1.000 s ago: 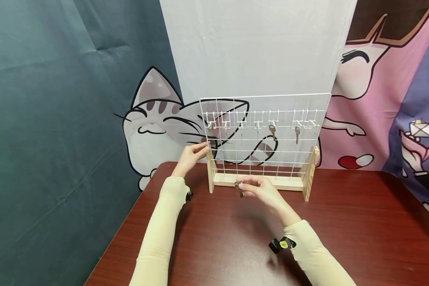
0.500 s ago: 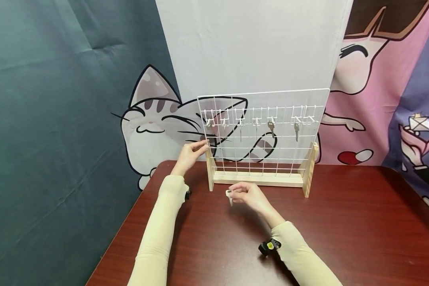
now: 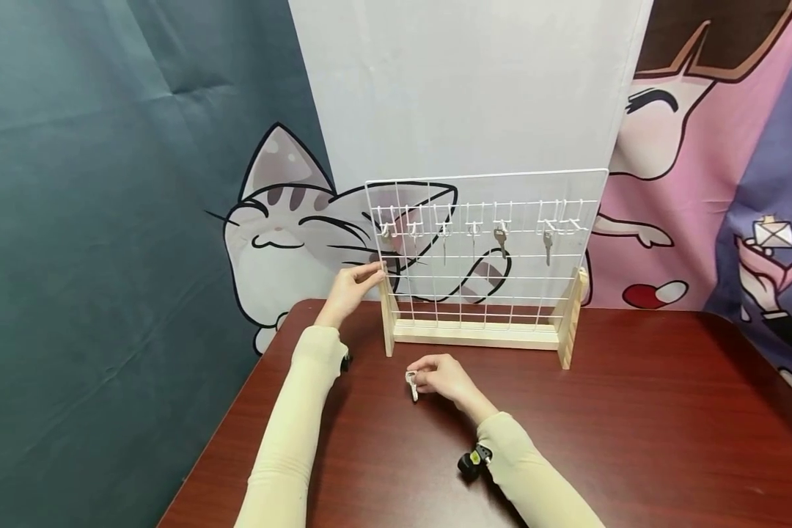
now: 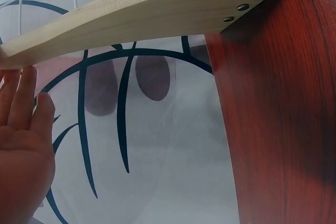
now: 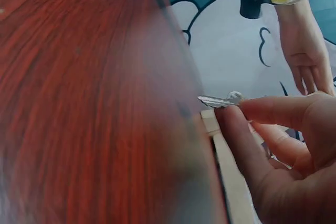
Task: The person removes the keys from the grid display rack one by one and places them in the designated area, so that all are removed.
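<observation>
At the table's middle, my right hand pinches a silver key between thumb and fingertips, its blade pointing down in the head view. The right wrist view shows the key's toothed blade sticking out past the fingertips. Behind it stands a white wire grid rack with a wooden base. My left hand holds the rack at the top of its left wooden post. Several keys hang from the rack's white hooks, among them a brownish key and a longer key on the right.
The dark red table reaches out to both sides and toward me. Close behind the rack hangs a printed cloth backdrop. At the far right hook no key shows.
My right hand has moved left and toward me, away from the rack's base, with the key in its fingers. The left hand stays at the post.
</observation>
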A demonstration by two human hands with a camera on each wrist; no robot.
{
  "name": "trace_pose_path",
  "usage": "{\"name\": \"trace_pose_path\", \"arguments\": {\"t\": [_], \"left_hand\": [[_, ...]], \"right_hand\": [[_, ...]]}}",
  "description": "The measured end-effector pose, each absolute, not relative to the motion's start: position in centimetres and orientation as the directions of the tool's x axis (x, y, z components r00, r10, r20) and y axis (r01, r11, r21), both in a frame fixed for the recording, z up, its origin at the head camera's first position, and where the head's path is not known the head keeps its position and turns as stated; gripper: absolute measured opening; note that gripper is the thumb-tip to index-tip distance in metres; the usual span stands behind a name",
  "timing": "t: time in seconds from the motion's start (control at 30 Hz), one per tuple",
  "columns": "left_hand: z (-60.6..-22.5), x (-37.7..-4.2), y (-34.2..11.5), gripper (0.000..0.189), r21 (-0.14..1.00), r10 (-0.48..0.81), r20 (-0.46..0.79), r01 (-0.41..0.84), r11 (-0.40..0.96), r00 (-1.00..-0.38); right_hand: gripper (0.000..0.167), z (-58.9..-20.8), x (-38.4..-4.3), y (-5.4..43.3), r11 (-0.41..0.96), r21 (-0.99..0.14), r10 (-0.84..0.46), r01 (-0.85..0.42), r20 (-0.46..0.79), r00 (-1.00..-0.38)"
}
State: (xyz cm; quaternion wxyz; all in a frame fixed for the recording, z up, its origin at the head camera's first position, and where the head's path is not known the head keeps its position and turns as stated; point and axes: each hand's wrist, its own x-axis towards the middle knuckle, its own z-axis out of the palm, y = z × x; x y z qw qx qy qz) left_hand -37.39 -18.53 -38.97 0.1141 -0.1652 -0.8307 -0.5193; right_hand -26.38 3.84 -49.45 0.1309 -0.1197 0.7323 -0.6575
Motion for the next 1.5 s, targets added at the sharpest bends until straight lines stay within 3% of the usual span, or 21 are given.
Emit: {"name": "trace_pose_path", "arguments": {"t": [0.27, 0.77, 1.5], "left_hand": [[-39.1, -37.5, -18.5, 0.037, 0.83, 0.155, 0.364, 0.396, 0.393, -0.918], [-39.1, -37.5, -18.7, 0.036, 0.834, 0.149, 0.356, 0.386, 0.395, -0.923], [-39.2, -37.6, -18.7, 0.039, 0.845, 0.154, 0.345, 0.378, 0.378, -0.926]], "right_hand": [[0.013, -50.3, -26.9, 3.5, 0.201, -0.979, -0.385, 0.037, -0.113, -0.916], [0.005, -50.4, -27.3, 2.8, 0.44, -0.895, -0.375, -0.076, -0.106, -0.921], [0.012, -49.7, -27.0, 2.7, 0.544, -0.83, -0.354, -0.12, -0.097, -0.93]]}}
